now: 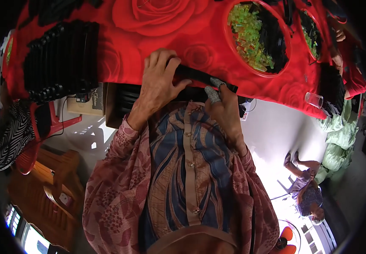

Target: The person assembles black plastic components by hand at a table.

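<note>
A long, narrow black strip (198, 76) lies slanted along the near edge of the red table, its exact kind unclear. My left hand (161, 80) is curled round its left end, the thumb below and the forefinger above. Grey covers wrap the thumb and a finger of my right hand (224, 110), which pinches the strip near its right end. Part of the strip's left end is hidden behind my left fingers.
A stack of black plastic pieces (62, 59) stands on the rose-patterned tablecloth (153, 17). At right are a round red tray (290, 42) of yellow-green and black bits and a clear cup (314, 100). An open cardboard box (112, 103) sits below the edge. Other people are at right.
</note>
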